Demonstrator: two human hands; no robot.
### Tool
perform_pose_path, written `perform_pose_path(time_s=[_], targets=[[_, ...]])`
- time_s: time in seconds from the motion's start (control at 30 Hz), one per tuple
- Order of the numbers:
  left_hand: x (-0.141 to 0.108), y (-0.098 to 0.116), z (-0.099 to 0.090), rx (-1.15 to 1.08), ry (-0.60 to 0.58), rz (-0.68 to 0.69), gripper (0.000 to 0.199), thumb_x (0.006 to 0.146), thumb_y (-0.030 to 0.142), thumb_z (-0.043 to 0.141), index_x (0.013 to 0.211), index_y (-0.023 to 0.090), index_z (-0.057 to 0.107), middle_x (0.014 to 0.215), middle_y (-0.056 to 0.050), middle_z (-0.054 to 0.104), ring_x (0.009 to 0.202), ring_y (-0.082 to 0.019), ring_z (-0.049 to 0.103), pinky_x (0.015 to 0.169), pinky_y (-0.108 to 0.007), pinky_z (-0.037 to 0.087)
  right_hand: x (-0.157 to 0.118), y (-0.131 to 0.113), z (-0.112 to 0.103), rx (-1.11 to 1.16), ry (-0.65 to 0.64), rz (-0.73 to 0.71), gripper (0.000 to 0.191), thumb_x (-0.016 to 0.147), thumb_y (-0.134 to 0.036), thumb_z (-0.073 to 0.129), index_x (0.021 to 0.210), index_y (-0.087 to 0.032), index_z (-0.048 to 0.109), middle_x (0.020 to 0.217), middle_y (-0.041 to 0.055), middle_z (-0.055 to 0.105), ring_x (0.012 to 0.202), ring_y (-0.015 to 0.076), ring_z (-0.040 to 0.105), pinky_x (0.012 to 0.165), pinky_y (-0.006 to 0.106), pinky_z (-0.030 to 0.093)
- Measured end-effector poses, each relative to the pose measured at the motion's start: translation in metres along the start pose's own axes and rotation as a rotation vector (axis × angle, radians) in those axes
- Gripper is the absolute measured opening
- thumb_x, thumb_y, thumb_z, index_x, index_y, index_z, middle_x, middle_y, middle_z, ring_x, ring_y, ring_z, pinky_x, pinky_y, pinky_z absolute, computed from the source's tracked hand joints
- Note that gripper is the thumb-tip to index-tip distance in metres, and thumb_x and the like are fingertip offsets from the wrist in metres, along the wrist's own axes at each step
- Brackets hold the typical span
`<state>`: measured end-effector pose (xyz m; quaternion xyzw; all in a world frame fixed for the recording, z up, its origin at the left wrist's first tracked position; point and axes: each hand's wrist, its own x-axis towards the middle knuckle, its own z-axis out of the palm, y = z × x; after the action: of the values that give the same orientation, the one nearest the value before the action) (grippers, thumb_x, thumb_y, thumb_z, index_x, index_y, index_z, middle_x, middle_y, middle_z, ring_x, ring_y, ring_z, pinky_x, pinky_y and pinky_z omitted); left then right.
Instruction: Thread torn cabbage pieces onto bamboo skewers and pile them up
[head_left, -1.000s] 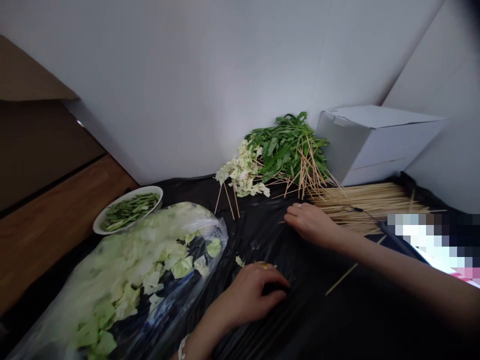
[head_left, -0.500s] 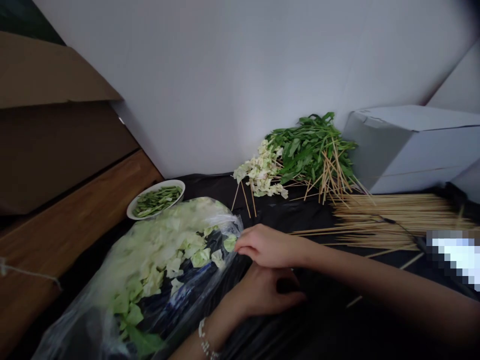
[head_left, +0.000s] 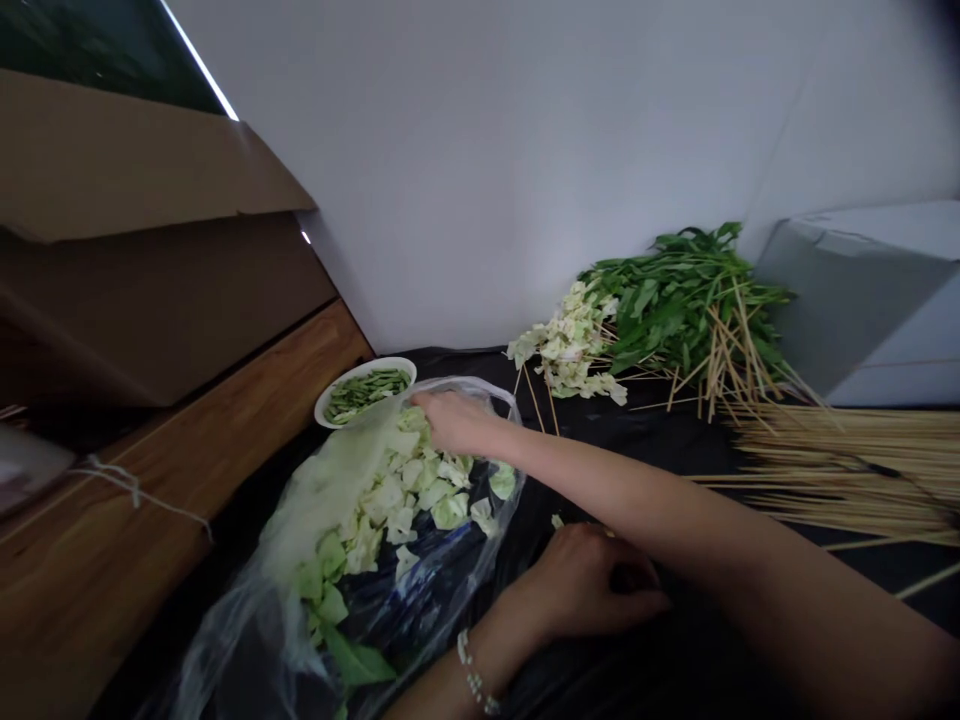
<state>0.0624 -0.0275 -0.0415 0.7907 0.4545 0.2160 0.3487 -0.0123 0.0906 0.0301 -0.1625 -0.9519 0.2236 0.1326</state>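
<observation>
Now right hand (head_left: pixel 457 422) enters bag (head_left: pixel 330 560); its mouth opens rightward.

Bare forearms — beaded bracelet (head_left: pixel 472 680), left wrist

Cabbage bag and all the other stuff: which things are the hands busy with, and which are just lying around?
Busy with:
- right hand reaching into the cabbage bag
- left hand resting on the black sheet

Lying around:
- bowl of cut greens
- skewer pile
- leafy greens
- white box
- cardboard box
</observation>
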Motion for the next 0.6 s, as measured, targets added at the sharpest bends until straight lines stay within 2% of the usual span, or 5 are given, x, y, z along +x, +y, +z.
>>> perform_pose_path(time_s=[0.13, 0.23, 0.3, 0.43, 0.6], targets=[[-0.003, 0.001, 0.000, -0.030, 0.026, -0.012, 0.023, 0.083, 0.030, 0.065, 0.102, 0.020, 0.072, 0.097, -0.003, 0.076, 0.088, -0.020, 0.070, 0.079, -0.029, 0.051, 0.003, -0.010, 0.011, -0.019, -0.097, -0.101, 0.076, 0.073, -0.041, 0.077, 0.138, -0.018, 0.048, 0.134, 0.0173, 0.055, 0.120, 0.0380, 0.053, 0.095, 0.047, 0.047], [-0.008, 0.005, -0.001, -0.073, 0.105, -0.037, 0.052, 0.081, 0.033, 0.068, 0.131, 0.024, 0.057, 0.131, -0.007, 0.065, 0.116, -0.029, 0.061, 0.097, -0.039, 0.048, -0.003, -0.021, 0.037, -0.092, -0.230, -0.096, 0.118, 0.053, -0.050, 0.087, 0.152, -0.025, 0.027, 0.157, 0.0249, 0.021, 0.136, 0.0507, 0.030, 0.099, 0.066, 0.037], [-0.012, 0.007, 0.000, -0.089, 0.152, -0.058, 0.067, 0.081, 0.035, 0.068, 0.143, 0.025, 0.045, 0.148, -0.007, 0.050, 0.132, -0.034, 0.048, 0.108, -0.045, 0.040, -0.005, -0.025, 0.052, -0.173, -0.262, -0.072, 0.127, 0.050, -0.047, 0.090, 0.154, -0.027, 0.020, 0.160, 0.0252, 0.005, 0.136, 0.0536, 0.026, 0.096, 0.071, 0.036], [-0.012, 0.005, 0.001, -0.137, 0.143, 0.003, 0.066, 0.084, 0.032, 0.064, 0.145, 0.024, 0.042, 0.149, -0.007, 0.048, 0.136, -0.032, 0.043, 0.113, -0.046, 0.035, -0.004, -0.019, 0.062, -0.286, -0.179, -0.102, 0.107, 0.061, -0.050, 0.082, 0.150, -0.024, 0.029, 0.159, 0.0250, 0.011, 0.126, 0.0478, 0.046, 0.088, 0.061, 0.049], [-0.008, 0.006, -0.001, -0.165, 0.167, 0.064, 0.064, 0.084, 0.026, 0.062, 0.145, 0.022, 0.042, 0.146, -0.008, 0.052, 0.135, -0.030, 0.045, 0.113, -0.045, 0.036, -0.001, -0.010, 0.059, -0.340, -0.119, -0.162, 0.065, 0.077, -0.017, 0.063, 0.140, -0.017, 0.043, 0.152, 0.0243, 0.029, 0.113, 0.0362, 0.058, 0.081, 0.045, 0.055]])
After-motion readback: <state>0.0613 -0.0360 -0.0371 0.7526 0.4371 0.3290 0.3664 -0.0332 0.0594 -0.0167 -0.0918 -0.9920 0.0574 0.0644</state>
